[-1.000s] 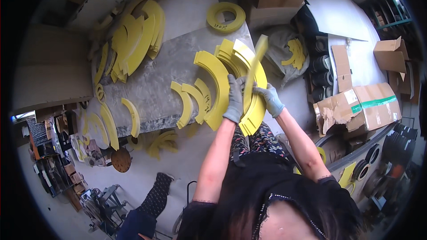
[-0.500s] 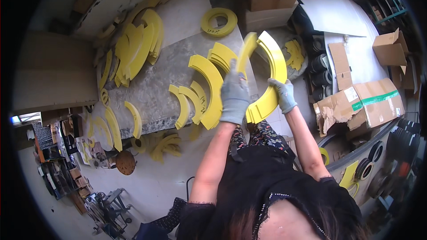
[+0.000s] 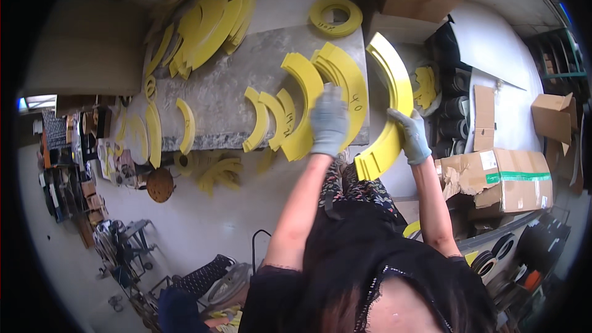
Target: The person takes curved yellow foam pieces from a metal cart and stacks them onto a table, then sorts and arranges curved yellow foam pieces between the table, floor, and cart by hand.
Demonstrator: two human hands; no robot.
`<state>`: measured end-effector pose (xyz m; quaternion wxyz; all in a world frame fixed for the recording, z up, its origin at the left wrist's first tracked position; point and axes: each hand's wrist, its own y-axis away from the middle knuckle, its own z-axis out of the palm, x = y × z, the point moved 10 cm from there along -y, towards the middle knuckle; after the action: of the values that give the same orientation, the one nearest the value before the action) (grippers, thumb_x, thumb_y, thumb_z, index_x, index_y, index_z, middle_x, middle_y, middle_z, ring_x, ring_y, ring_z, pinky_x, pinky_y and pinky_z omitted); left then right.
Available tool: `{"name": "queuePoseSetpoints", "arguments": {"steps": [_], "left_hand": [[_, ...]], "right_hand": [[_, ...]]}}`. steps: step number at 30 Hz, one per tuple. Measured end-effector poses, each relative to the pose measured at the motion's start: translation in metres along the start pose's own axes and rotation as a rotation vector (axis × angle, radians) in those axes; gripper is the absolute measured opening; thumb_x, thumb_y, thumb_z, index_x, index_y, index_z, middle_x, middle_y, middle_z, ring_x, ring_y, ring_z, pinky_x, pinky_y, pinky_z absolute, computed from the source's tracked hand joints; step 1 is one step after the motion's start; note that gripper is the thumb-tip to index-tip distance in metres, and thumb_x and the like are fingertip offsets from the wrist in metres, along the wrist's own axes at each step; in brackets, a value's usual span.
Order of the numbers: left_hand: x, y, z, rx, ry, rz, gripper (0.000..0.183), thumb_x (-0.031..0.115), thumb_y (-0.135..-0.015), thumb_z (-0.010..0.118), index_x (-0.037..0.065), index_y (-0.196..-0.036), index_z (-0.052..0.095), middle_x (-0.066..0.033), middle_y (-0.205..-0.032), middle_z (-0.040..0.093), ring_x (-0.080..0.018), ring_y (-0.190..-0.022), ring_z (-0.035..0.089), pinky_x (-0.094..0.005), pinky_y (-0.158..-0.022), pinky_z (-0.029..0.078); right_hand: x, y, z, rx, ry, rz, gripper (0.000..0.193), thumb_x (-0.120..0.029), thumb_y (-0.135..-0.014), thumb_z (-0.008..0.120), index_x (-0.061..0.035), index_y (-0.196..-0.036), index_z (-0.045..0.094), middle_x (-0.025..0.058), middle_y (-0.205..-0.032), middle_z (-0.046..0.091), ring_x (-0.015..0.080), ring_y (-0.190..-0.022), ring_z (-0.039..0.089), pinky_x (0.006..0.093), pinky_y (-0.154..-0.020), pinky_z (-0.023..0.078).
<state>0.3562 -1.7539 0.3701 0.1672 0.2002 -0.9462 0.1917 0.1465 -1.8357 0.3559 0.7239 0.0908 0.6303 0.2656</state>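
My right hand (image 3: 412, 134), in a grey-blue glove, is closed around the outer edge of a stack of yellow curved segments (image 3: 398, 86), held upright beside the table's right end. The stack's layers show at its lower end. My gloved left hand (image 3: 329, 120) is over the yellow arcs at the table's right end. It is smeared by motion, so its grip cannot be made out. Under and right of it lies a wide arc stack (image 3: 354, 80) with handwriting. Another arc stack (image 3: 303, 80) sits just left of that hand.
Smaller arcs (image 3: 258, 120) line the grey table's (image 3: 222, 95) near edge. A yellow ring stack (image 3: 336, 28) and a large arc pile (image 3: 206, 34) stand at the back. Torn cardboard boxes (image 3: 524, 176) stand right. A person in dark blue (image 3: 179, 309) is at lower left.
The view has shifted, so the table sits further right and higher. The blurred yellow piece by my left hand is no longer raised there; that hand is now lower over the arcs. My right hand keeps its stack.
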Motion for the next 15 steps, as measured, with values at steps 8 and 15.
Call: {"name": "queuePoseSetpoints", "arguments": {"steps": [8,15], "left_hand": [[-0.259,0.083,-0.007,-0.558,-0.352,-0.691,0.060,0.058,-0.069,0.075,0.008,-0.102,0.073,-0.0184,-0.099,0.071,-0.0322,-0.094,0.070,-0.0404,-0.080,0.054],[-0.240,0.075,0.038,-0.642,-0.314,-0.543,0.039,0.044,-0.077,0.072,0.009,-0.092,0.075,-0.0138,-0.089,0.074,-0.0297,-0.082,0.072,-0.0385,-0.069,0.056]], "right_hand": [[0.043,-0.022,0.154,0.003,0.176,-0.079,0.046,-0.013,-0.072,0.079,0.0075,-0.104,0.054,0.0154,-0.093,0.067,0.0204,-0.078,0.066,0.0314,-0.072,0.054],[0.092,-0.045,0.179,0.212,0.635,-0.066,0.067,-0.032,-0.073,0.077,0.0069,-0.119,0.050,0.0291,-0.108,0.064,0.0435,-0.102,0.062,0.0443,-0.092,0.049]]}}
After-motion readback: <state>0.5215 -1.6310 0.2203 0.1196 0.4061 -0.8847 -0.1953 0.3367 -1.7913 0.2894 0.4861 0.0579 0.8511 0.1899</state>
